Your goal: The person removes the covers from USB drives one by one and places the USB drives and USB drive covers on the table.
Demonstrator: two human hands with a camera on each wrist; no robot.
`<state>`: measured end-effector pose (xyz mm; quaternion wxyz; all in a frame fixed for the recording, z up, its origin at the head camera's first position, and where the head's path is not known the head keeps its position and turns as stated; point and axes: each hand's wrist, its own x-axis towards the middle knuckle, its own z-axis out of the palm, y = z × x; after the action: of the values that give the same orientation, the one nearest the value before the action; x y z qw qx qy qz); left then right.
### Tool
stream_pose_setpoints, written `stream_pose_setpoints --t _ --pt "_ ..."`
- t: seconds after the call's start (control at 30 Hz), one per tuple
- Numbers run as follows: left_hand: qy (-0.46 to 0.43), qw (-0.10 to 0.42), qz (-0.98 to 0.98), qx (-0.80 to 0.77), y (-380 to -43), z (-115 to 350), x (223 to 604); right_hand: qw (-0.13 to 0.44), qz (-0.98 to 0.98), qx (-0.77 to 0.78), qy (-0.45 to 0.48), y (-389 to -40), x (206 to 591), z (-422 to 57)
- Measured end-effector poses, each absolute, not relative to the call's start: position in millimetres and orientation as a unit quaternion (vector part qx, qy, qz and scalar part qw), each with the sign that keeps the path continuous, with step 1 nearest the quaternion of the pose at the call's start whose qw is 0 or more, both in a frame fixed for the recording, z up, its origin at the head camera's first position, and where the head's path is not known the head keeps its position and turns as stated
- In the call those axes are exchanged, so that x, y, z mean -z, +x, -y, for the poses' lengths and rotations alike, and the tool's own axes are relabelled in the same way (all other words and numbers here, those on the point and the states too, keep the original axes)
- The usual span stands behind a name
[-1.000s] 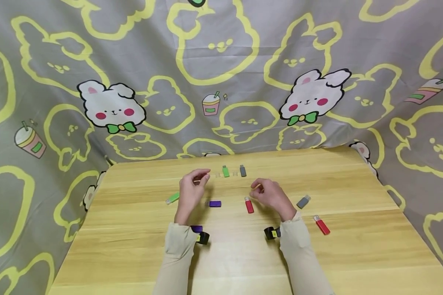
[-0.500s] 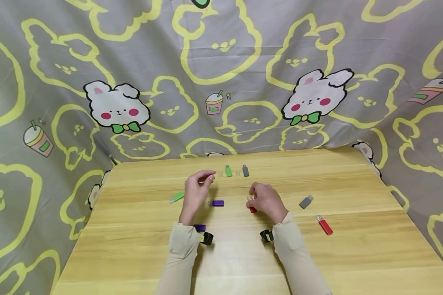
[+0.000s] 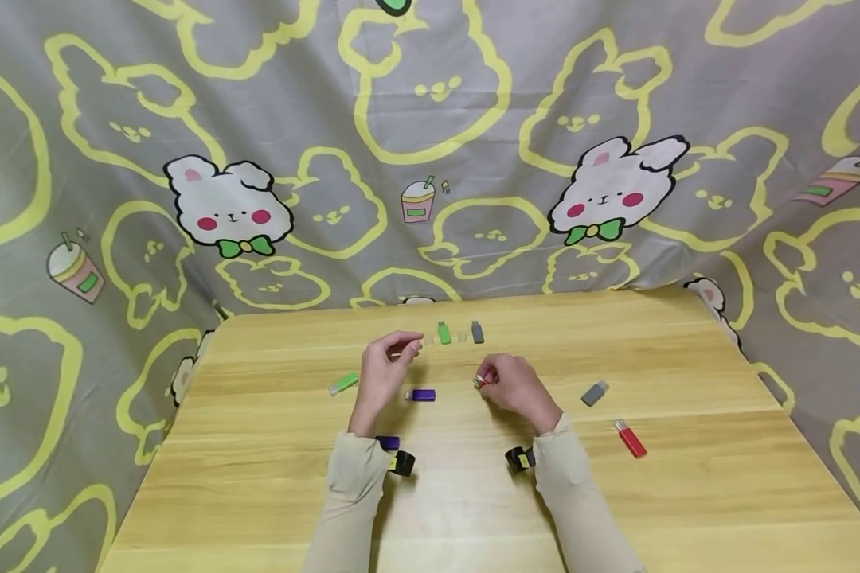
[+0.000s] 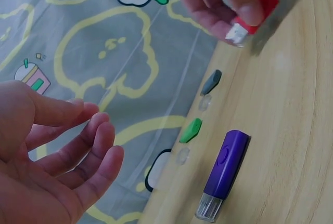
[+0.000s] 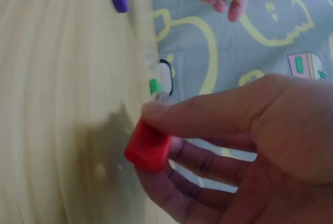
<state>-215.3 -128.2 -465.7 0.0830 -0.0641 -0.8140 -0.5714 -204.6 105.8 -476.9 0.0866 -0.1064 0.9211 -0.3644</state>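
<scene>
My right hand (image 3: 514, 386) pinches a red USB stick (image 5: 150, 148) between thumb and fingers, lifted off the table. The stick's clear-capped end (image 4: 237, 34) points away from the palm. My left hand (image 3: 387, 370) hovers over the table, its fingers loosely bent and holding nothing. Nearest to it lies a purple USB stick (image 4: 227, 164) with a clear cap over its plug. At the back, a green USB stick (image 3: 443, 333) and a grey USB stick (image 3: 477, 332) lie uncapped, with small clear caps (image 3: 462, 338) beside them.
A capped green USB stick (image 3: 344, 383) lies left of the left hand. Another purple one (image 3: 388, 443) is partly hidden by the left wrist camera (image 3: 401, 463). On the right are a grey stick (image 3: 595, 393) and a red stick (image 3: 631, 438). A patterned curtain (image 3: 466, 159) hangs behind the table.
My right hand has come down to the red USB stick in front of it, taken hold of it and raised it from the table. The left hand has barely moved.
</scene>
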Motion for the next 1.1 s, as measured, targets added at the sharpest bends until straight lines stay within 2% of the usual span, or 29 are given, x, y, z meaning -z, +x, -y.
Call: stream_pose_setpoints --t 0.33,0.8,0.93,1.1 --pt "-0.102 0.054 0.796 0.594 -214.0 122.4 466.8 0.06 -0.886 0.438 -0.143 -206.1 468.9 -114.5" --pt "-0.128 -0.008 0.777 0.616 -210.9 103.5 468.3 -0.033 -0.833 0.535 -0.138 -206.9 454.5 -109.3" --pt "-0.134 -0.023 0.754 0.642 -210.1 99.8 469.4 -0.041 -0.83 0.539 -0.139 -207.1 455.0 -107.4" --pt "-0.144 -0.017 0.738 0.659 -210.8 93.9 470.7 -0.039 -0.822 0.549 -0.142 -208.3 456.7 -104.8"
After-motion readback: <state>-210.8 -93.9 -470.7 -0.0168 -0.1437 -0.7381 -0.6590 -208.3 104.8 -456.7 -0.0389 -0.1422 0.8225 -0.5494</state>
